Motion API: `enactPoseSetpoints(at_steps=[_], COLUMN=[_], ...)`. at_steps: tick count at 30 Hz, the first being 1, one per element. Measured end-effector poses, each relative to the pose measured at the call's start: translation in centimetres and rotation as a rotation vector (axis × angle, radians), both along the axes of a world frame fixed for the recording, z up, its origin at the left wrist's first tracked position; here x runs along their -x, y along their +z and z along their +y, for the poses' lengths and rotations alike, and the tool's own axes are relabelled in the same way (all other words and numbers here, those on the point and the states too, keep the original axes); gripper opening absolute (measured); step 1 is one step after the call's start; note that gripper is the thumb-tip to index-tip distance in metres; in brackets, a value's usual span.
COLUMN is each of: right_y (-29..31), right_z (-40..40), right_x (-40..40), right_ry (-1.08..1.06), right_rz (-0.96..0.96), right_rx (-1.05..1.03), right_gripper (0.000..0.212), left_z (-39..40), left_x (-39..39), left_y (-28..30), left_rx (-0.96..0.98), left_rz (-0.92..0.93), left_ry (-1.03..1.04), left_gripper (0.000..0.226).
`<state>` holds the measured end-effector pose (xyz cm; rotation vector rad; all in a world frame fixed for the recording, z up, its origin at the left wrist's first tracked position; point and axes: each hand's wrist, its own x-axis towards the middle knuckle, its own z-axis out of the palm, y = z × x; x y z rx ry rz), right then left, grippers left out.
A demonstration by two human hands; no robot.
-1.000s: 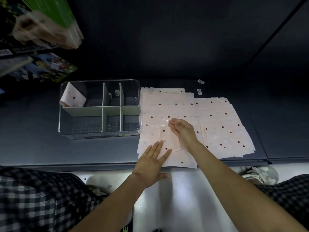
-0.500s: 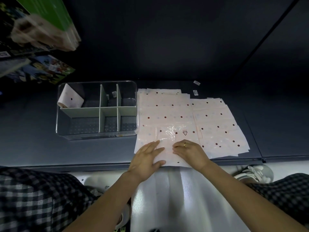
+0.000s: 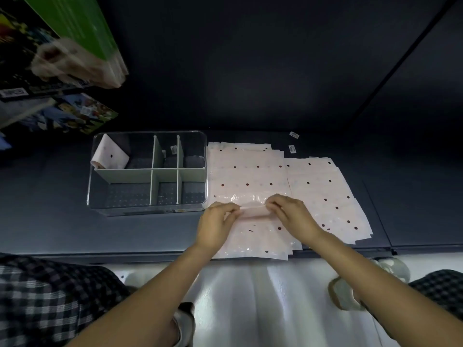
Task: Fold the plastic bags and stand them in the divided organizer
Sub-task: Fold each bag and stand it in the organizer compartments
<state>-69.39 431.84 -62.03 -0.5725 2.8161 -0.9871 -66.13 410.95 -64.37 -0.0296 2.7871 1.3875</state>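
A person's left hand (image 3: 216,222) and right hand (image 3: 293,216) pinch the ends of a narrow folded plastic bag (image 3: 253,212) over the stack of dotted bags (image 3: 246,176) near the surface's front edge, beside the clear divided organizer (image 3: 147,171), whose back-left compartment holds one folded bag (image 3: 110,156).

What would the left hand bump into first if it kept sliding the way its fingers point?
The left hand points rightward along the folded strip of bag it pinches, so it would probably meet the right hand holding the other end. Depth is hard to judge.
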Motion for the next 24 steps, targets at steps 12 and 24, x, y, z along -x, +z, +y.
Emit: enactPoseSetpoints(at_steps=[12,24], right_y=[11.7,11.5], right_z=[-10.2,-23.6], right_x=[2.2,7.7], right_ry=[0.143,-0.093], right_rz=[-0.035,-0.049], right_rx=[0.155,0.174], right_gripper=[0.008,0.016], left_z=[-9.9,-23.9], left_x=[1.7,3.8], left_y=[12.0,9.5], left_rx=[-0.234,0.477], left_rz=[-0.059,-0.188], left_ry=[-0.177,0.083], left_gripper=[0.014,0.03])
